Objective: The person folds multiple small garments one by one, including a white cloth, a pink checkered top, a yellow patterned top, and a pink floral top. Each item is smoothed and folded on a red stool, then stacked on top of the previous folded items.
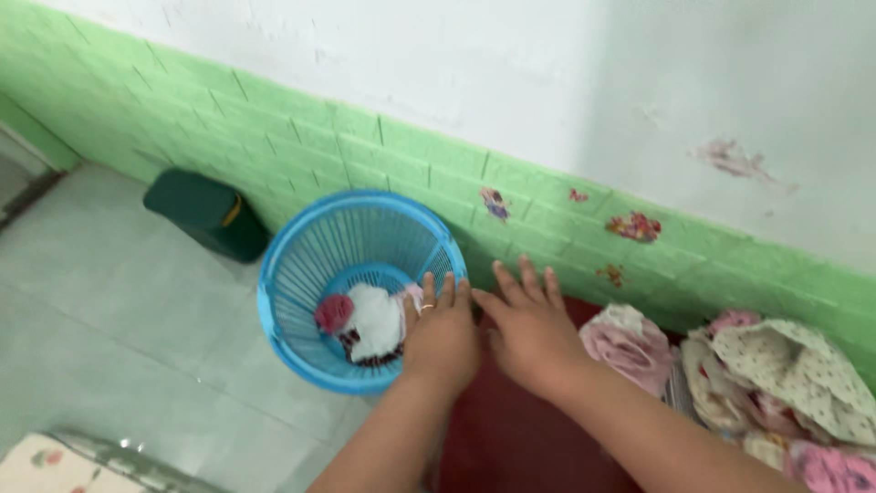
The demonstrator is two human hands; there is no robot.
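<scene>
The wall is the largest surface: smooth white plaster above, with one band of green brick-patterned panelling below, dotted with several small flower stickers. Beneath it lies a pale, glossy tiled floor. At about three to four o'clock of the hands sits one heap of soft crumpled clothes, pink and cream, some with tiny dots. One dark red cloth lies flat under the forearms at six o'clock. One round blue plastic laundry basket, its wall made of thin upright slats, stands at nine o'clock of the hands, just beside the wall. Inside it rests one small bundle of garments, white, fuzzy, with a red patch. One dark green boxy bin stands at ten o'clock of the basket. The left hand lies with fingers released and flat on the basket's rim, one ring showing. The right hand is spread, grasping nothing, over the red cloth.
</scene>
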